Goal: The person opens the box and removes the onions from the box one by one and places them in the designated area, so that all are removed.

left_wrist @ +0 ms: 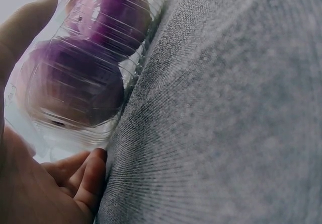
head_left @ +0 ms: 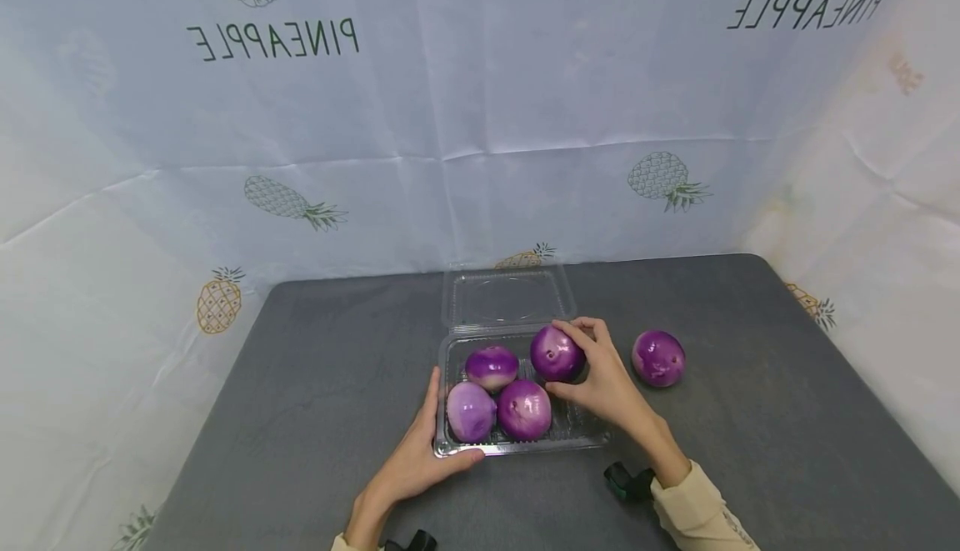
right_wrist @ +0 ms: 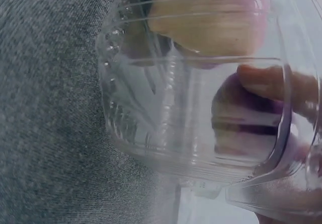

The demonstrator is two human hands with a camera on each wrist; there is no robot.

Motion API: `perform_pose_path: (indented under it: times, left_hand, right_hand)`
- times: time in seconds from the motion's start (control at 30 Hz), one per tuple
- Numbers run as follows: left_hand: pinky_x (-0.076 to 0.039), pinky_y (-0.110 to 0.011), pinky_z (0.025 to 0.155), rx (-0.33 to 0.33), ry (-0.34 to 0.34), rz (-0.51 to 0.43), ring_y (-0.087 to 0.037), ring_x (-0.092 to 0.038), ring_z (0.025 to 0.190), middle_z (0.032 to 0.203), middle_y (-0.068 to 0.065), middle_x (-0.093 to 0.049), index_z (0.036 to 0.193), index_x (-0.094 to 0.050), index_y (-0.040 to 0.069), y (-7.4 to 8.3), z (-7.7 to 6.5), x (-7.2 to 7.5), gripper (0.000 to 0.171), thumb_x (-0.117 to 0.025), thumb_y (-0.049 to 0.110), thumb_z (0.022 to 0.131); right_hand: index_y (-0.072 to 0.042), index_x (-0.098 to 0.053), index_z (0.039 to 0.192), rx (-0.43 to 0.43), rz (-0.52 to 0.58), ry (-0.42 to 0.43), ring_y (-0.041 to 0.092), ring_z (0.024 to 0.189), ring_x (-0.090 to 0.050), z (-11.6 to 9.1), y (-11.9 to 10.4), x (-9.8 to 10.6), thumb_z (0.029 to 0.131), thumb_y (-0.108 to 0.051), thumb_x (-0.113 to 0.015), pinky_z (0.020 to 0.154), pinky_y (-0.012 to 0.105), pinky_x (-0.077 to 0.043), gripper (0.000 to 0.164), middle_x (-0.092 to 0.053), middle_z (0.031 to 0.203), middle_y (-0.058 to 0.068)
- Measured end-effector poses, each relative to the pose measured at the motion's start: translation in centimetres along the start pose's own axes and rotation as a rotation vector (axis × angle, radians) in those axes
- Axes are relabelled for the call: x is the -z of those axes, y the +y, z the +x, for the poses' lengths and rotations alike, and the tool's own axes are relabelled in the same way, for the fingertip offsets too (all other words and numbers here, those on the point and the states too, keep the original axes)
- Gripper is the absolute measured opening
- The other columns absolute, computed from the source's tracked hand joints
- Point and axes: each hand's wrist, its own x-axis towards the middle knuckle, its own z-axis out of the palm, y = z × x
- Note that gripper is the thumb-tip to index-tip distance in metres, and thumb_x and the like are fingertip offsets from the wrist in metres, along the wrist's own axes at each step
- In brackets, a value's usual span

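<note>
A clear plastic clamshell box lies on the table with its lid folded back. My left hand holds the box at its near left corner, fingers along the left side and thumb along the front edge. Three shiny purple onions sit in the left part: one at the back, a paler one in front and another beside it. With thumb and fingers, my right hand grips a fourth onion over the back right part. Through the box wall, the right wrist view shows this onion between the fingers.
Another purple onion lies on the dark grey table, right of the box. The transparent lid reaches back close to the pineapple-print cloth that hangs behind and at the sides.
</note>
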Motion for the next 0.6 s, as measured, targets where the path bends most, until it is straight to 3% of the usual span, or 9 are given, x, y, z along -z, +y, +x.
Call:
perform_pose_path:
  times: [0.2, 0.6]
  left_hand:
    - [-0.021, -0.062, 0.123, -0.004, 0.003, 0.008, -0.028, -0.03, 0.154, 0.167, -0.015, -0.032, 0.166, 0.007, 0.016, -0.02, 0.02, -0.02, 0.135, -0.09, 0.036, 0.075]
    - [-0.023, -0.065, 0.121, -0.027, 0.011, 0.033, -0.033, -0.032, 0.153, 0.165, -0.017, -0.034, 0.165, 0.008, 0.013, -0.24, 0.22, -0.03, 0.135, -0.09, 0.037, 0.076]
  right_hand:
    - [-0.002, -0.053, 0.146, 0.01, 0.031, 0.0, 0.042, 0.122, -0.063, 0.1, 0.11, 0.23, 0.069, -0.008, -0.094, 0.094, 0.058, -0.057, 0.087, -0.053, 0.142, 0.022]
    - [-0.005, -0.058, 0.143, 0.007, 0.023, 0.057, 0.033, 0.117, -0.062, -0.22, 0.02, 0.8, 0.064, -0.025, -0.099, 0.092, 0.054, -0.057, 0.091, -0.055, 0.132, 0.015]
